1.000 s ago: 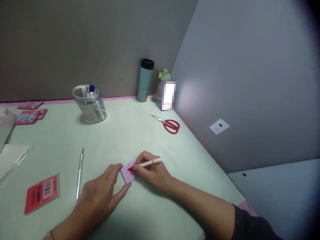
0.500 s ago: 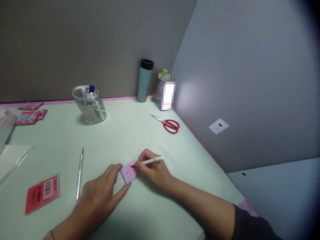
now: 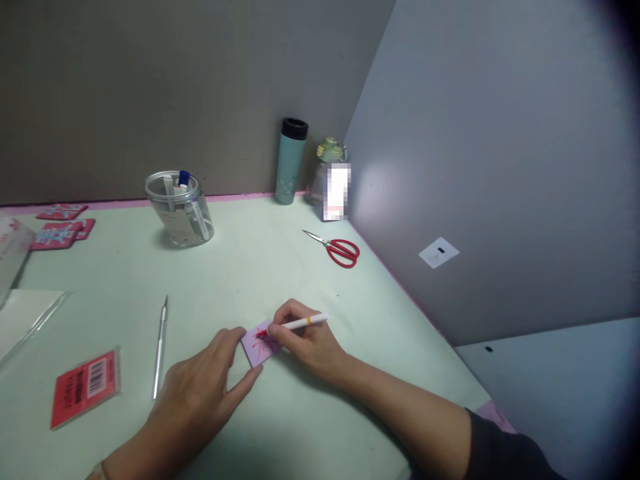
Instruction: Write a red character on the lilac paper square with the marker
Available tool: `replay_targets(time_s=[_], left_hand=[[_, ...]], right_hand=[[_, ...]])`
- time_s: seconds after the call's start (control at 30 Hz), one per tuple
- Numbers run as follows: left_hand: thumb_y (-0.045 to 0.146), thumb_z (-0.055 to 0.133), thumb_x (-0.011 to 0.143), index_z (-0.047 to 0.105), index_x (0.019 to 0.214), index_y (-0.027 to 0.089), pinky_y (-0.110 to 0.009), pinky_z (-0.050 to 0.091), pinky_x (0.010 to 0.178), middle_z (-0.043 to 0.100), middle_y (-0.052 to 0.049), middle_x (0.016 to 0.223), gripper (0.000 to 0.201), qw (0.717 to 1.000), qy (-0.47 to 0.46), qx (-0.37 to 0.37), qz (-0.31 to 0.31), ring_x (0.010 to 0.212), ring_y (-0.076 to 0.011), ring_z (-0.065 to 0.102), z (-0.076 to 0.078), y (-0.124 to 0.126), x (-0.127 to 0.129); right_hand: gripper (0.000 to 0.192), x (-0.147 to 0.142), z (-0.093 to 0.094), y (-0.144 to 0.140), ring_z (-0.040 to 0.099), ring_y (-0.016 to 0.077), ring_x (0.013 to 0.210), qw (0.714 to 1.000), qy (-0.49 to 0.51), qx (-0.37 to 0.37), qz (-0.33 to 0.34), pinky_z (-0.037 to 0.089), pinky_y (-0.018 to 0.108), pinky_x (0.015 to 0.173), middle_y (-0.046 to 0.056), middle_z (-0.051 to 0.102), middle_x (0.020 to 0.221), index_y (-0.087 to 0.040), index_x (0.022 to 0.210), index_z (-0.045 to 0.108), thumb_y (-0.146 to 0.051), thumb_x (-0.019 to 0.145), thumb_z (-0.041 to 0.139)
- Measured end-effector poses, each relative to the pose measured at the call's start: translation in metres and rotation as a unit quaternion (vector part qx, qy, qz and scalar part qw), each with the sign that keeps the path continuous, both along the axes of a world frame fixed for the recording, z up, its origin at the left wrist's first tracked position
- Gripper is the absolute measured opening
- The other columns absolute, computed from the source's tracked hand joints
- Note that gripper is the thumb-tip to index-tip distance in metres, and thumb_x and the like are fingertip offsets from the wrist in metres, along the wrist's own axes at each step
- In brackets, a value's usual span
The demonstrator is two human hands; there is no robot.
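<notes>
Lower centre of frame: right hand [image 3: 305, 343] pinches white red-tipped marker pen [image 3: 295, 325], long axis pointing left onto small lilac paper card [image 3: 259, 345]; left hand [image 3: 205, 387] fingers spread, pinning card's left edge on pale green table [image 3: 250, 267].

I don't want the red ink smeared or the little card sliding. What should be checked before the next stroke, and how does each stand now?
1. Left hand pins the purple card at its near edge: ok.
2. Right hand grips the pen: ok.
3. Red tip on the card: ok.
4. Right hand's fingers off the wet strokes: cannot tell, they cover part of the card.
5. Craft knife away from both hands: ok.
6. Card flat on the table: ok.
</notes>
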State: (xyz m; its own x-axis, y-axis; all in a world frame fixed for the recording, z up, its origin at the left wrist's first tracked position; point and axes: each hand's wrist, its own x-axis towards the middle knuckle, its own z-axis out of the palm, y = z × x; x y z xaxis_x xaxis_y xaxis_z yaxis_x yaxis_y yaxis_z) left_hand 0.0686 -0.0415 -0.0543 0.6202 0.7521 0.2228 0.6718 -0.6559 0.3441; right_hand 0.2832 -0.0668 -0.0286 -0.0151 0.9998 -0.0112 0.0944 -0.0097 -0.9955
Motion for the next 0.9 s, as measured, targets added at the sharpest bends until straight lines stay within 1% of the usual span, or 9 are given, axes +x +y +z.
replay_targets(time_s=[0.2,0.3,0.47,0.67,0.83,0.9], left_hand=[[0.042,0.049,0.1,0.047,0.123,0.024,-0.028,0.041,0.052,0.061,0.003,0.082,0.029,1.0,-0.004,0.005,-0.003,0.058,-0.0182,0.066,-0.0009,0.0005,-0.0003],[0.043,0.049,0.101,0.047,0.123,0.024,-0.028,0.04,0.051,0.061,0.003,0.082,0.029,1.0,-0.007,0.008,-0.004,0.059,-0.0181,0.066,-0.0015,0.0002,-0.0007],[0.043,0.049,0.101,0.047,0.121,0.023,-0.028,0.038,0.049,0.059,0.004,0.079,0.029,1.0,-0.007,0.01,-0.003,0.053,-0.0167,0.063,-0.0015,0.0006,-0.0003],[0.042,0.05,0.1,0.047,0.122,0.024,-0.027,0.041,0.05,0.061,0.004,0.08,0.029,1.0,-0.014,0.01,-0.004,0.058,-0.0176,0.067,-0.0012,0.0009,0.0003],[0.043,0.047,0.101,0.046,0.123,0.024,-0.028,0.042,0.051,0.062,0.003,0.082,0.029,1.0,-0.008,0.017,-0.005,0.06,-0.018,0.067,-0.0009,0.0003,-0.0006],[0.043,0.046,0.102,0.046,0.123,0.024,-0.028,0.041,0.05,0.062,0.003,0.081,0.029,1.0,-0.005,0.019,-0.003,0.058,-0.0175,0.066,-0.0006,0.0001,-0.0006]], right_hand=[[0.018,-0.0007,-0.0033,-0.0003,0.061,0.0177,0.074,1.0,-0.024,0.001,0.009,0.048,0.03,0.066,0.002,0.066,0.078,-0.021,0.082,0.062,-0.034,0.089,0.072],[0.018,-0.0012,-0.0039,0.0,0.062,0.0179,0.075,0.999,-0.036,0.008,0.008,0.048,0.03,0.066,0.003,0.067,0.08,-0.021,0.081,0.064,-0.035,0.089,0.073],[0.015,-0.0019,-0.0036,0.0001,0.061,0.017,0.074,0.998,-0.065,0.014,0.002,0.047,0.029,0.066,0.002,0.066,0.08,-0.021,0.08,0.065,-0.03,0.089,0.072],[0.012,-0.0016,-0.0048,0.0006,0.054,0.013,0.064,0.998,-0.056,0.013,-0.016,0.041,0.026,0.059,-0.002,0.061,0.071,-0.02,0.08,0.062,-0.025,0.089,0.067],[0.012,-0.0014,-0.0038,0.0012,0.053,0.0125,0.063,0.999,-0.045,0.0,-0.03,0.04,0.025,0.058,-0.003,0.06,0.07,-0.02,0.079,0.06,-0.024,0.088,0.066],[0.012,-0.0013,-0.0029,0.0015,0.053,0.0129,0.064,0.999,-0.037,-0.008,-0.033,0.041,0.025,0.058,-0.003,0.06,0.071,-0.02,0.079,0.059,-0.025,0.089,0.065]])
